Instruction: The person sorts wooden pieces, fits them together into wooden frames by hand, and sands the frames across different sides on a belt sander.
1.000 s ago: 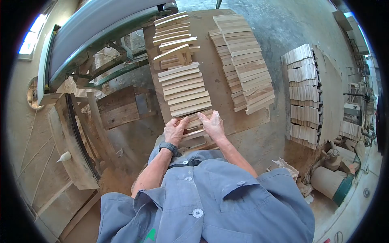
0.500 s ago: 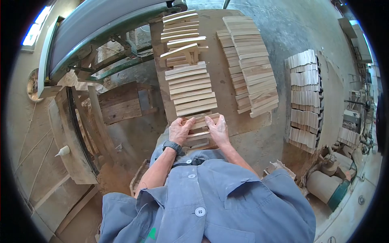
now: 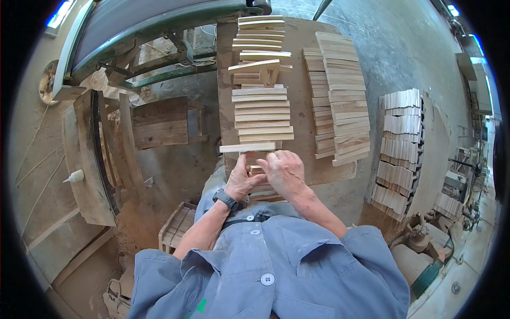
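Note:
A pale wooden strip lies crosswise just beyond my hands, in front of a row of similar strips on the board. My left hand, with a watch on its wrist, has its fingers curled around small wooden pieces close to my body. Beside it, my right hand is bent over the near end of the strips, its fingers curled against wood. Its fingertips are partly hidden, so what it grips is unclear.
Two overlapping rows of flat wooden pieces lie right of the strips. Farther right stand stacked wooden pieces. A belt machine is at the upper left, with a wooden frame below. A slatted crate sits beside my left forearm.
My hands have come closer together, and the right one has turned inward over the wood. A pale strip now lies crosswise beyond them. The view has shifted, so the surroundings appear farther right.

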A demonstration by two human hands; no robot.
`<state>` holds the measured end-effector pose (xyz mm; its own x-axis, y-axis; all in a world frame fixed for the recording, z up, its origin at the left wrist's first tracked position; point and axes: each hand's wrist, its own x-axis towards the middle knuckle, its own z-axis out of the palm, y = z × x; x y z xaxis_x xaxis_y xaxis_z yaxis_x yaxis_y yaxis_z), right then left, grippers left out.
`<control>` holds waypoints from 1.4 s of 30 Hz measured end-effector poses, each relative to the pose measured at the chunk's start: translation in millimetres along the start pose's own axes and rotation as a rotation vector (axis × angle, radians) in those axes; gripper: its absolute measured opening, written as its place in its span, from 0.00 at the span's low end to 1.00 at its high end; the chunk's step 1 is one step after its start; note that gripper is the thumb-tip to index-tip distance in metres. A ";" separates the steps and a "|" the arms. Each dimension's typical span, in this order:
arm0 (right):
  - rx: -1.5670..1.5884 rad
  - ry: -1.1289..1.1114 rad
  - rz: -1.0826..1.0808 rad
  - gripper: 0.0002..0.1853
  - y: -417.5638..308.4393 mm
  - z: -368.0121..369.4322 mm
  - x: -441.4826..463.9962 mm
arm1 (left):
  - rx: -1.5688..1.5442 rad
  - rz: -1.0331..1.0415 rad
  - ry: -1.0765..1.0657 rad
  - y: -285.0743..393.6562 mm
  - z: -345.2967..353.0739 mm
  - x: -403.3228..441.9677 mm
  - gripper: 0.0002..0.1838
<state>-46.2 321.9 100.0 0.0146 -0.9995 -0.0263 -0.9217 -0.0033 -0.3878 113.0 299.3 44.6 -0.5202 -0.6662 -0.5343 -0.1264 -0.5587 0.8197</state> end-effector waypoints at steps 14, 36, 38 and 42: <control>0.361 -0.508 0.121 0.17 -17.1 39.9 40.3 | -0.085 -0.189 -0.083 -26.5 -14.4 -3.2 0.27; 0.261 -0.451 0.007 0.27 -39.6 43.3 67.2 | 0.219 -0.104 -0.288 -27.0 -31.5 -21.4 0.31; 0.421 -0.388 -0.075 0.21 -41.6 28.1 64.9 | 0.422 0.058 -0.346 -37.6 -33.1 -16.7 0.35; 0.420 0.036 -0.059 0.19 -19.6 -2.4 37.9 | 0.587 0.046 -0.357 -25.5 -40.6 -17.0 0.33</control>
<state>-28.5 284.0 108.8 0.0427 -0.9984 0.0365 -0.6815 -0.0558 -0.7297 159.3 304.8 24.3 -0.7698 -0.4231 -0.4779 -0.4817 -0.1061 0.8699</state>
